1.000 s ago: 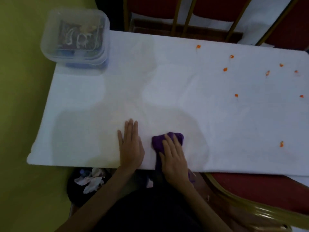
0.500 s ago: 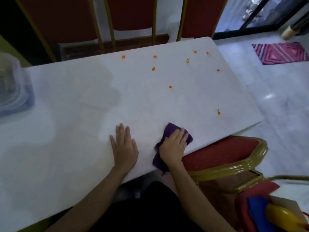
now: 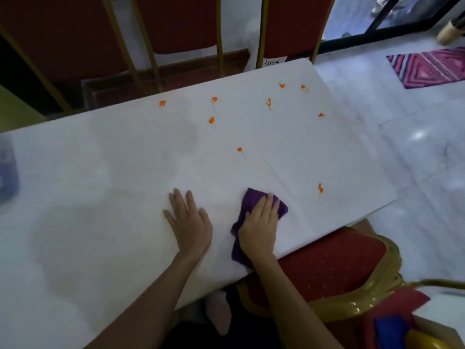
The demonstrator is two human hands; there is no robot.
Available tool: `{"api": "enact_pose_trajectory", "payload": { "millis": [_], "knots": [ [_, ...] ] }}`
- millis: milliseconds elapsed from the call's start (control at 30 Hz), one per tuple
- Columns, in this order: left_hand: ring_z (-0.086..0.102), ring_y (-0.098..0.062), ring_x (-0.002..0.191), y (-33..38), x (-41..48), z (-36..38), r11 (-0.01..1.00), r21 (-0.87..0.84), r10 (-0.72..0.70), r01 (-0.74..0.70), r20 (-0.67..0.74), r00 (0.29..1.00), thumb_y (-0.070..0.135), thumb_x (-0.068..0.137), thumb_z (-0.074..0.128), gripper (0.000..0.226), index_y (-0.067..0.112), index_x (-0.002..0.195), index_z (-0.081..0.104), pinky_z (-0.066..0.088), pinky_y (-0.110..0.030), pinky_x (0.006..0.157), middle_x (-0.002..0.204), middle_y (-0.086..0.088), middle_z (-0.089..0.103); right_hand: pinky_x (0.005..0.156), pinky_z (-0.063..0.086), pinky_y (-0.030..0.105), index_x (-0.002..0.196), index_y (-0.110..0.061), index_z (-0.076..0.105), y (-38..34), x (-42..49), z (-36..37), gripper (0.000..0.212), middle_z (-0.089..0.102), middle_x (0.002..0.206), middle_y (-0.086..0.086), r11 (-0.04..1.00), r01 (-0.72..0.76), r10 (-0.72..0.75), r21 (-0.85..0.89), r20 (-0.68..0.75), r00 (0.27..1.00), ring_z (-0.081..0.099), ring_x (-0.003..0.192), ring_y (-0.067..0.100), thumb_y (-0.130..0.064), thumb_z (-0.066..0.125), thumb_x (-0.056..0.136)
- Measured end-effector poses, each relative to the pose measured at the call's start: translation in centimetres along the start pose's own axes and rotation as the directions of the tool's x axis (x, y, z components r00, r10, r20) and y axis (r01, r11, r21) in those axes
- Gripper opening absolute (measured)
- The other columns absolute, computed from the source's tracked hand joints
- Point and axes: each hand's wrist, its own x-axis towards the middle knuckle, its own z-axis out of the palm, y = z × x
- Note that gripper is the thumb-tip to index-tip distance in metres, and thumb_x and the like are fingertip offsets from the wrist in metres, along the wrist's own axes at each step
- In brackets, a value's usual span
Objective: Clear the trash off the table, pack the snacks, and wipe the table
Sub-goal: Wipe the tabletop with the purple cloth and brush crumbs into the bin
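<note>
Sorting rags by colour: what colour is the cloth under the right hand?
Purple cloth, head view.

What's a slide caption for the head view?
Right hand presses a purple cloth on the white table, left hand flat beside it, orange spots beyond.

The light is dim and flat where I press the crumpled purple cloth (image 3: 253, 199) with my right hand (image 3: 259, 225). My forearms read dark against the pale white tabletop (image 3: 113, 185), which carries dull grey patches to the left of my left hand (image 3: 191, 222). Daylight enters through the dark-framed glass door (image 3: 412, 12) far beyond and right of my grip, leaving one small glare spot on the glossy white marble floor (image 3: 417, 134), while the wide lens bows the table's edges and smears a bluish shape (image 3: 7, 170) far to my left past recognition.
</note>
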Motion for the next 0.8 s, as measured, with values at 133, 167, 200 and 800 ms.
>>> {"api": "enact_pose_trajectory", "payload": {
  "millis": [133, 167, 200, 800],
  "knots": [
    [0.001, -0.028, 0.154, 2.7, 1.4, 1.6, 0.999, 0.008, -0.049, 0.05, -0.08, 0.996, 0.025, 0.099, 0.036, 0.057, 0.01, 0.153, 0.027, 0.002, -0.059, 0.121, 0.165, -0.015, 0.008, 0.119, 0.02, 0.058, 0.144, 0.016, 0.032, 1.8, 6.8, -1.6, 0.059, 0.028, 0.154, 0.033, 0.999, -0.048, 0.048, 0.002, -0.027, 0.999, 0.021, 0.145, 0.052, -0.014, 0.05, 0.096],
    [0.004, -0.027, 0.154, 2.9, 1.5, 1.8, 0.998, 0.032, -0.051, 0.055, -0.123, 0.991, 0.026, 0.1, 0.035, 0.056, 0.011, 0.153, 0.029, 0.005, -0.059, 0.121, 0.165, -0.014, 0.011, 0.121, 0.015, 0.056, 0.146, 0.014, 0.029, 1.5, 9.3, -2.0, 0.059, 0.025, 0.157, 0.031, 0.998, -0.05, 0.051, 0.031, -0.026, 0.998, 0.017, 0.147, 0.05, -0.015, 0.047, 0.098],
    [0.006, -0.027, 0.154, 2.9, 1.4, 2.0, 0.996, 0.062, -0.045, 0.056, -0.171, 0.984, 0.026, 0.101, 0.035, 0.055, 0.011, 0.153, 0.03, 0.008, -0.058, 0.121, 0.165, -0.013, 0.014, 0.122, 0.009, 0.053, 0.149, 0.012, 0.026, 1.0, 12.0, -2.4, 0.06, 0.022, 0.159, 0.028, 0.997, -0.045, 0.046, 0.057, -0.023, 0.999, 0.012, 0.149, 0.047, -0.016, 0.045, 0.099],
    [0.015, -0.026, 0.153, 3.4, 1.5, 3.2, 0.993, 0.096, -0.035, 0.068, -0.313, 0.949, 0.021, 0.104, 0.037, 0.048, 0.013, 0.151, 0.036, 0.014, -0.056, 0.121, 0.162, -0.013, 0.024, 0.122, 0.021, 0.048, 0.148, 0.001, 0.038, 2.0, 16.0, -4.5, 0.053, 0.035, 0.158, 0.016, 0.892, 0.447, -0.438, -0.069, 0.118, 0.891, 0.023, 0.149, 0.036, -0.024, 0.039, 0.102]
  ]
}}
